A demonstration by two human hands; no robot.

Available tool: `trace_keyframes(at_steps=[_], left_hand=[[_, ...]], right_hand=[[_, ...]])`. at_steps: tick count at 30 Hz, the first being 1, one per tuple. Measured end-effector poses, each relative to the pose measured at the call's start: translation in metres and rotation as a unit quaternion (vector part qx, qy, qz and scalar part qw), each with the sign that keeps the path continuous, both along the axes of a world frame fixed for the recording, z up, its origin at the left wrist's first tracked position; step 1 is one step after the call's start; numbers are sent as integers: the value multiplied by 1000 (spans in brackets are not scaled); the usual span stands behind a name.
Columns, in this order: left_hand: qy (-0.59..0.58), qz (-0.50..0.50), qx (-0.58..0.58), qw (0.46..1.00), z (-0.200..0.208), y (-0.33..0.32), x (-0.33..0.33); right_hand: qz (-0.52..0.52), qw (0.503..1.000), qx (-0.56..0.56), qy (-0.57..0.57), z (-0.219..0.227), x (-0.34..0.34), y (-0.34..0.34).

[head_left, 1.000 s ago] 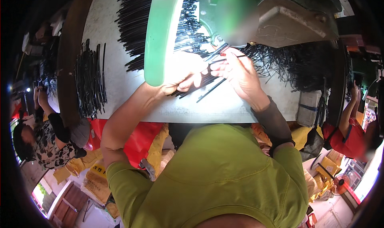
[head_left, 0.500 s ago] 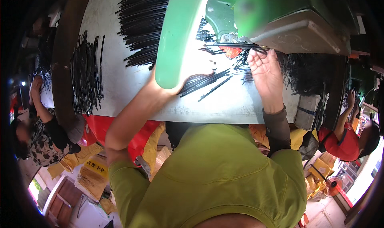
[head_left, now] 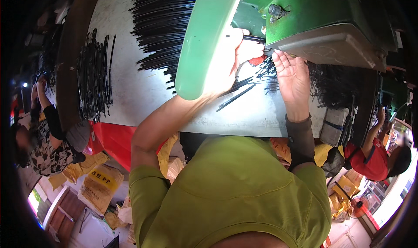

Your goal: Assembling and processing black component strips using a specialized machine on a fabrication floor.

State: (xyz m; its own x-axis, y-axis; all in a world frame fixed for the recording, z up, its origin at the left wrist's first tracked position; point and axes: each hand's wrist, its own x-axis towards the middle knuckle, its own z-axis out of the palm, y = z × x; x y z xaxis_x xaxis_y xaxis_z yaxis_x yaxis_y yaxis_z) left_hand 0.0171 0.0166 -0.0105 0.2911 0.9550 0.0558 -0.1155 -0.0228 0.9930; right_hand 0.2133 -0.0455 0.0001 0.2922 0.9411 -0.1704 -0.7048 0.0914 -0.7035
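Note:
My left hand (head_left: pixel 241 52) is closed on a thin black strip (head_left: pixel 251 38) in front of the green machine (head_left: pixel 313 24). A pale green rounded bar (head_left: pixel 202 48) hides part of that hand and its wrist. Beside it, my right hand (head_left: pixel 292 76) is held palm up, its fingertips curled at the machine's lower edge; what they grip, if anything, is hidden. A small red piece (head_left: pixel 257 60) lies between the hands. Loose black strips (head_left: pixel 237 95) lie below my left hand, and more short strips (head_left: pixel 267 69) are next to my right fingers.
A big stack of black strips (head_left: pixel 163 26) covers the table's upper left, with a smaller bundle (head_left: pixel 93 76) farther left. A tangled black heap (head_left: pixel 335 85) lies at right, by a grey block (head_left: pixel 334 126). Co-workers sit at left (head_left: pixel 52 148) and right (head_left: pixel 370 159).
My left hand has moved up and right from the loose strips to the machine, with a strip in its fingers. My right hand has stayed nearly in place.

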Motion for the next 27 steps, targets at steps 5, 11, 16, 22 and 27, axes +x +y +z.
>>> trace_keyframes(at_steps=[5,11,16,22,27], left_hand=[[-12,-19,71,997,3,-1,5],[-325,15,-256,910,23,-8,9],[-358,6,-256,898,15,-7,10],[-323,41,-265,908,23,-9,10],[-337,70,-272,899,22,-11,13]], right_hand=[[14,999,26,-11,0,-1,-2],[12,1000,6,-1,3,-9,-1],[6,1000,15,-6,-4,-4,-2],[-7,1000,-9,7,-3,-10,-1],[-5,1000,27,4,-10,-9,0]])
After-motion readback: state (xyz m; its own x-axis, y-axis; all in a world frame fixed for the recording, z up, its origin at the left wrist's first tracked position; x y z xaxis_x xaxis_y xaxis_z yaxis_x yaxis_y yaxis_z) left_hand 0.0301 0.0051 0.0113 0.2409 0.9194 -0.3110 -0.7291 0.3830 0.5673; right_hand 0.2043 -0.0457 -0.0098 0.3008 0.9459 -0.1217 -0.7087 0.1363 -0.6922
